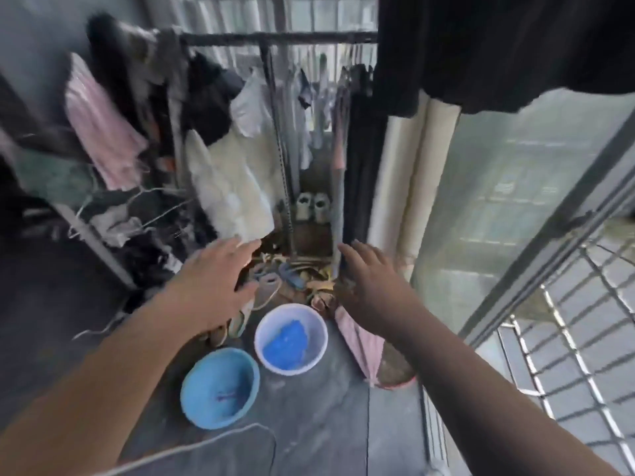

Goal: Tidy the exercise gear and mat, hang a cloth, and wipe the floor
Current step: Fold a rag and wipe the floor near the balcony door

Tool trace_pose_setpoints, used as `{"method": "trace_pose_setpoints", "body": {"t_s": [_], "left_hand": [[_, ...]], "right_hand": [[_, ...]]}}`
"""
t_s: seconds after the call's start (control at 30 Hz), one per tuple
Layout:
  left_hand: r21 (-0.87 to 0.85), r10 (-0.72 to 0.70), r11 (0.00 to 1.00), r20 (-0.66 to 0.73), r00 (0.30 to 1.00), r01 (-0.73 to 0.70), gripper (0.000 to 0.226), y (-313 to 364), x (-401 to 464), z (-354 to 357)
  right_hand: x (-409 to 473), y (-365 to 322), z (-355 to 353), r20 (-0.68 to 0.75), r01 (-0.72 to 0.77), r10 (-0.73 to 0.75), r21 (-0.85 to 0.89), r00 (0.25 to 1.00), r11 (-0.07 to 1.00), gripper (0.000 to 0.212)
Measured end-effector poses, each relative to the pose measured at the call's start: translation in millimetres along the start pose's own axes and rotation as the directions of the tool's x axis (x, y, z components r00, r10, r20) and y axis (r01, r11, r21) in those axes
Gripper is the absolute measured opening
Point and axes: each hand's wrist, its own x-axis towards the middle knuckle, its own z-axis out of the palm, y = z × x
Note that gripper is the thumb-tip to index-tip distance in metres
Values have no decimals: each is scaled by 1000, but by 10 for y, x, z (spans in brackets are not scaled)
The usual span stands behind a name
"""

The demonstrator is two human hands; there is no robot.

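Both my arms reach forward over the floor. My left hand (220,273) is open with straight fingers, its tips just under the lower edge of a white cloth (230,187) hanging on the black clothes rail (275,38). My right hand (367,273) is open too, fingers spread, holding nothing, beside a thin upright pole (338,201). Below the hands stand a white basin (291,338) with a blue cloth (285,341) in it and a blue basin (220,393). A pink cloth (360,345) lies on the floor under my right forearm.
Many clothes hang on the rail, among them a pink garment (99,128). Shoes and sandals (292,276) litter the floor beneath. A black cloth (498,46) hangs at the top right. A glass sliding door (515,201) and a metal grille (584,355) close off the right.
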Motion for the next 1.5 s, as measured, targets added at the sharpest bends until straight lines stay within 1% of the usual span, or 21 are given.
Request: {"method": "trace_pose_setpoints", "body": {"t_s": [0.07,0.17,0.27,0.33,0.47,0.6,0.77,0.87,0.97,1.07,1.13,1.2,1.33,1.43,1.5], "left_hand": [[11,-116,993,1,993,116,69,-429,-309,-8],[5,-266,964,22,964,266,68,-935,-746,51],[-2,-396,918,27,918,397,67,-1335,-1129,216],[26,-461,887,65,885,460,68,-1533,-1348,382],[67,-586,810,125,801,583,69,-1785,-1629,693],[12,-708,700,144,692,714,67,-1887,-1778,881],[2,-834,541,129,536,841,66,-1914,-1982,1028],[-15,-893,433,129,431,901,67,-1903,-2192,1079],[4,-934,340,119,337,940,67,-1910,-2487,1176],[-25,-964,244,100,245,970,65,-2021,-2808,1270],[-52,-974,205,88,209,977,65,-2161,-3020,1316],[-82,-981,177,67,182,981,63,-2349,-3252,1344],[-111,-989,126,67,134,986,63,-2850,-3862,1367],[-134,-992,89,76,100,987,64,-3247,-4376,1337],[-116,-994,68,71,77,991,63,-3535,-4695,1305]], "right_hand": [[193,-438,170,29,101,-101,12,994,995,73],[424,-1037,434,86,244,-246,37,965,969,70],[610,-1554,706,154,402,-400,18,904,916,70],[701,-1851,897,229,514,-503,14,833,858,72],[886,-2296,1307,335,718,-681,17,652,696,73],[1112,-2614,1681,394,831,-783,79,481,550,72],[1306,-3048,2047,411,895,-865,206,289,397,68],[1309,-3351,2223,451,920,-877,248,167,303,69],[1197,-3701,2320,452,932,-888,281,81,228,67],[1025,-4106,2440,454,947,-891,286,2,147,67],[910,-4404,2556,467,957,-882,279,-60,82,68],[789,-4736,2669,464,962,-881,272,-95,40,68],[512,-5524,2903,483,960,-865,281,-136,6,68],[305,-6156,3056,498,952,-854,307,-151,11,68],[184,-6581,3114,492,940,-858,340,-151,29,67]]}}
